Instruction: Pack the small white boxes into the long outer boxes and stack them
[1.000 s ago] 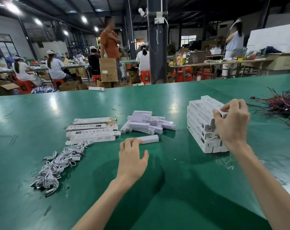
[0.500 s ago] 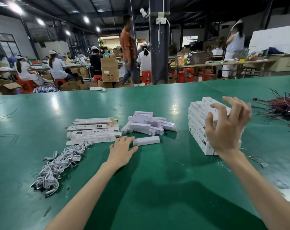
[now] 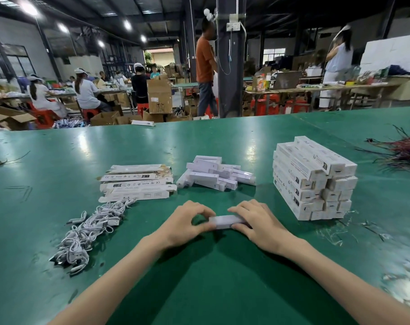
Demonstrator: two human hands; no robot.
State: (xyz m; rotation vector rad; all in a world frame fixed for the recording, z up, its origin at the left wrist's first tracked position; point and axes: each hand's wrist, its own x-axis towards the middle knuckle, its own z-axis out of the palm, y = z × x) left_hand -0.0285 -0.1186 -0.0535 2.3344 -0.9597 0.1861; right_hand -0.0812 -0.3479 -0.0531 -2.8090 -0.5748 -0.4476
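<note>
One small white box (image 3: 226,222) is in play, lying crosswise midway along the green worktop (image 3: 58,160), nearer the near edge than the far one. I can't tell whether it rests on the surface or sits just clear of it. The left hand (image 3: 185,222) pinches its left end with thumb and fingers closed on it, and the right hand (image 3: 258,221) curls its fingers over the right end, so both are clamped on the same box. Just beyond them the loose pile of small boxes (image 3: 217,173) waits. Left of that the flat outer boxes (image 3: 138,184) lie fanned, unfilled by the look of them. Toward the right edge stands the finished stack (image 3: 313,181), several layers high. White cables (image 3: 89,233) are heaped toward the near left, and coloured wires (image 3: 403,151) trail at the right edge. My read is that a fresh cycle is starting: the box is picked and being squared up, with no outer box in hand yet. Next, one hand must let go, reach left for an outer box, open it, and feed the small box in end-on, because a skewed entry would likely snag the flap.
</note>
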